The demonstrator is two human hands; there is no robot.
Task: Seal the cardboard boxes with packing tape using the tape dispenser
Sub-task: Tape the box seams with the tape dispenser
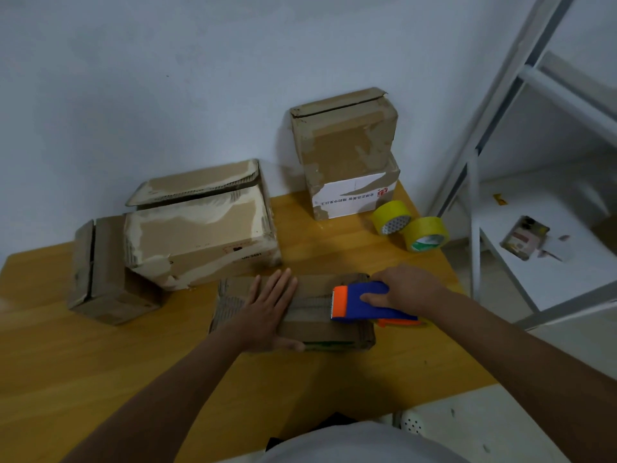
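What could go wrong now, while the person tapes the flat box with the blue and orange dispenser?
1. The dispenser's serrated blade faces the left hand, which lies flat on the flat box. If the pull continues leftward, it may nick the fingers.
2. The box is low and crumpled, so the tape may wrinkle or miss the seam.
3. The two yellow tape rolls stand near the table's right edge and might roll off.

Box top [310, 295] partly under both hands.

I'm probably in a plain home room: bare pale wall [133, 78], wooden desk [100, 362], white metal shelving [494, 135] on my right.
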